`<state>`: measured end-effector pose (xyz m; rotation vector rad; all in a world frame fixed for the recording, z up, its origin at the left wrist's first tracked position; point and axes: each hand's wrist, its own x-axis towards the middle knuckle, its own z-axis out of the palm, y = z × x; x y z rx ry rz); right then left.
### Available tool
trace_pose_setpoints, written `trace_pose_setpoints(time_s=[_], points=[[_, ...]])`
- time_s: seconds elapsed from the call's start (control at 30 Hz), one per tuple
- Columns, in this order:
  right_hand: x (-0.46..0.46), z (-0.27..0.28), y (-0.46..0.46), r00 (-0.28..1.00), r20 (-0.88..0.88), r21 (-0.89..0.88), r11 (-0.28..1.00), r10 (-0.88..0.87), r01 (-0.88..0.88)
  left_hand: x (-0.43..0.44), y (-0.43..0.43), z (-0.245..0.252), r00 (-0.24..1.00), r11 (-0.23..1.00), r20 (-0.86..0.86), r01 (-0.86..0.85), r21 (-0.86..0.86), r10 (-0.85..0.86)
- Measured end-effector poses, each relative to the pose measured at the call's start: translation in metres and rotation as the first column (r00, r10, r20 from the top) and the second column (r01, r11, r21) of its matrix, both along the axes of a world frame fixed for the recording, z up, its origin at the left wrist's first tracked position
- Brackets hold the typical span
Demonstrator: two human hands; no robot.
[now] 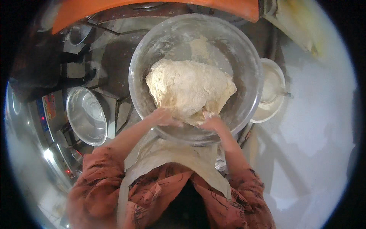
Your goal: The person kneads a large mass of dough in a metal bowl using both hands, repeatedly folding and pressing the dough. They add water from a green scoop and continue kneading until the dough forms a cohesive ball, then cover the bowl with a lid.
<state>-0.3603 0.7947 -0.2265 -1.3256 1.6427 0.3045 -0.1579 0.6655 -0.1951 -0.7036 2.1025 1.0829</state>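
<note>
A large mass of floured dough (188, 86) lies in a wide metal bowl (243, 37) in front of me. My left hand (166, 116) is at the dough's near left edge, its fingers blurred against the underside. At the near right edge, my right hand (211, 120) grips a fold of the dough, thumb up against it. Dry flour (200, 47) coats the bottom of the bowl beyond the dough. The tips of the fingers on both hands are partly hidden or blurred.
An empty metal basin (87, 116) stands at the left, near a metal appliance with red lights. A white bowl (267, 114) holding a sieve (270, 86) sits right of the large bowl. An orange surface (171, 4) edges the top; a pale wall rises at the right.
</note>
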Motion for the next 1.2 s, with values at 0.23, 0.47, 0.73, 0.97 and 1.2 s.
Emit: trace_pose_setpoints(time_s=[0.23,0.47,0.73,0.97,1.2], points=[[-0.003,0.032,-0.054,0.993,-0.014,-0.331,0.937,-0.121,0.11,-0.013,-0.018,-0.002,0.907,0.87,-0.388,-0.319,-0.376,0.165],[0.019,-0.072,-0.072,1.0,-0.016,0.065,0.998,0.014,-0.013,-0.081,-0.026,-0.09,0.963,0.988,0.261,0.031,0.15,-0.07],[-0.002,-0.126,-0.076,0.997,-0.049,0.132,0.99,0.058,-0.052,-0.1,-0.012,-0.151,0.981,0.972,0.192,-0.073,0.223,0.03],[-0.013,-0.034,-0.078,0.997,0.06,0.222,0.974,0.039,-0.052,-0.08,-0.039,-0.039,0.999,0.955,0.029,0.012,0.295,-0.022],[0.006,-0.026,-0.033,0.968,0.038,0.145,0.957,0.247,-0.25,-0.018,0.025,-0.063,0.96,0.981,0.208,-0.195,0.003,0.19]])
